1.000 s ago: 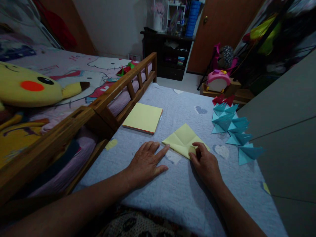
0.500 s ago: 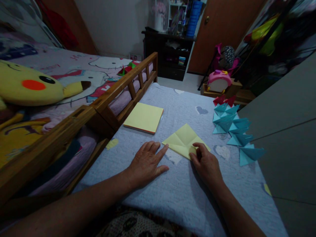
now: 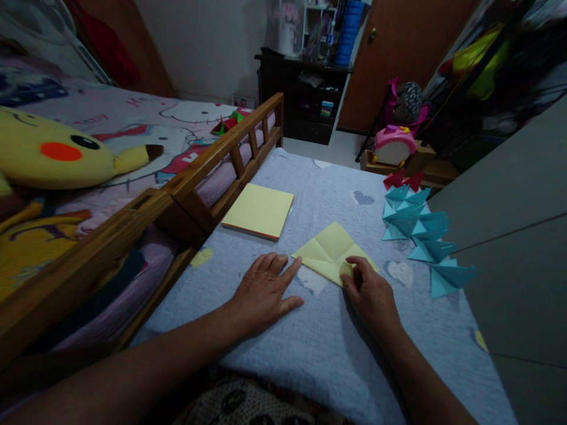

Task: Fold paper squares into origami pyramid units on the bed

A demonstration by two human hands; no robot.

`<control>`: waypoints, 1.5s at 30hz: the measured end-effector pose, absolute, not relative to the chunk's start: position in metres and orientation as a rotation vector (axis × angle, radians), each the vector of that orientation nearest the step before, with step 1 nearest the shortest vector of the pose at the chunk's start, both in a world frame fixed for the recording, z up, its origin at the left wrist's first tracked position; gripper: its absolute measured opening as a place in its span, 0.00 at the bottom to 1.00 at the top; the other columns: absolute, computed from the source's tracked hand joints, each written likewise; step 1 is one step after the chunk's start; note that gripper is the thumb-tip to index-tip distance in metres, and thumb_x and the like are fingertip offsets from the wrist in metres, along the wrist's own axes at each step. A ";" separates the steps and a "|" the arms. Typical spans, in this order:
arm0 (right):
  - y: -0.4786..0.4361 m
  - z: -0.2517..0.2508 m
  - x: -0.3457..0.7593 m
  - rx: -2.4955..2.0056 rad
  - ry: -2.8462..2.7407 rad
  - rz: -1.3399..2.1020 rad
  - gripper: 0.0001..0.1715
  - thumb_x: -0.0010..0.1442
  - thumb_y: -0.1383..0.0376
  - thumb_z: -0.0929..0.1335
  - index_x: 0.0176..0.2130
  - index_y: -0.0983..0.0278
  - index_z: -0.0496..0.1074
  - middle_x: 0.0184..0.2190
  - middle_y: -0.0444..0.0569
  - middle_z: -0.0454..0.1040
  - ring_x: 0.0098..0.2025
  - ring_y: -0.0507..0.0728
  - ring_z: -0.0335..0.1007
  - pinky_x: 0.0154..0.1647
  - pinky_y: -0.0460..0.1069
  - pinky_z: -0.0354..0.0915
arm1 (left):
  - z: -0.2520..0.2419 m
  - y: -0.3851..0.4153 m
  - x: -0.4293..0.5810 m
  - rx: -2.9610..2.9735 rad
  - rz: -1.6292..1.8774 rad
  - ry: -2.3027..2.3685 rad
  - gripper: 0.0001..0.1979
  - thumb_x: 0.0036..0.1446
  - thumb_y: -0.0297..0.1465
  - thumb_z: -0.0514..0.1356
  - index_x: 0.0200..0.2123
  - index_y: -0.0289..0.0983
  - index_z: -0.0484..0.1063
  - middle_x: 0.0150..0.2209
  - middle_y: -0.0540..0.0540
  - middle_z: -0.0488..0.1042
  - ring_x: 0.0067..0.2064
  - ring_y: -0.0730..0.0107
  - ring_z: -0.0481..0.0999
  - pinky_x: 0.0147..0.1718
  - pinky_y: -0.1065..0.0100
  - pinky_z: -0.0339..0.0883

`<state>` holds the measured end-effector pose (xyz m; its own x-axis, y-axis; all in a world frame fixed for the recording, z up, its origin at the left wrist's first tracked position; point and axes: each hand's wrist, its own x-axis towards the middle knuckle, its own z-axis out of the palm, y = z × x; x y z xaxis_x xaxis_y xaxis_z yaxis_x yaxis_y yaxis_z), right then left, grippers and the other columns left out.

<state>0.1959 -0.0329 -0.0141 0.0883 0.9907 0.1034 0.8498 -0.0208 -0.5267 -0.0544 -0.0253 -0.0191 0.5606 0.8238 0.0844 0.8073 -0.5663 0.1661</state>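
Observation:
A creased sheet of yellow origami paper (image 3: 330,251) lies on the blue bedspread, folded up along its near edge. My left hand (image 3: 263,289) rests flat with fingers spread, its index fingertip touching the paper's left corner. At the near right edge, my right hand (image 3: 370,289) pinches the paper between thumb and fingers. Beyond my left hand sits a square stack of origami paper (image 3: 258,209), yellow on top with orange showing at the edge.
Several folded blue paper shapes (image 3: 432,224) and red ones (image 3: 403,179) stand along the right side. A wooden bed rail (image 3: 221,156) borders the left, with a yellow plush toy (image 3: 57,150) past it. A pale cabinet panel (image 3: 522,236) rises at right.

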 end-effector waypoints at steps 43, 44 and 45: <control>-0.035 -0.015 0.199 -1.754 -1.996 0.393 0.15 0.66 0.65 0.61 0.41 0.63 0.76 0.35 0.51 0.75 0.37 0.58 0.73 0.39 0.50 0.64 | -0.019 -0.026 -0.056 2.614 0.204 1.393 0.36 0.61 0.48 0.61 0.68 0.43 0.56 0.59 0.39 0.63 0.59 0.46 0.60 0.62 0.46 0.53; -0.035 -0.015 0.199 -1.754 -1.999 0.388 0.15 0.66 0.65 0.61 0.41 0.63 0.76 0.35 0.51 0.75 0.37 0.58 0.73 0.39 0.50 0.64 | -0.019 -0.026 -0.056 2.610 0.196 1.392 0.36 0.61 0.48 0.61 0.68 0.43 0.56 0.59 0.39 0.63 0.59 0.46 0.60 0.62 0.46 0.53; -0.035 -0.015 0.199 -1.754 -2.002 0.387 0.15 0.66 0.65 0.61 0.40 0.63 0.76 0.35 0.51 0.75 0.37 0.58 0.73 0.39 0.50 0.64 | -0.018 -0.026 -0.056 2.605 0.190 1.393 0.36 0.61 0.47 0.61 0.68 0.43 0.56 0.59 0.40 0.63 0.59 0.47 0.60 0.62 0.46 0.53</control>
<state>0.1993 -0.0350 -0.0150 -0.0916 0.9849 0.1470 0.8592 0.1527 -0.4882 -0.0556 -0.0258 -0.0181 0.5524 0.8332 0.0275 0.8100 -0.5442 0.2186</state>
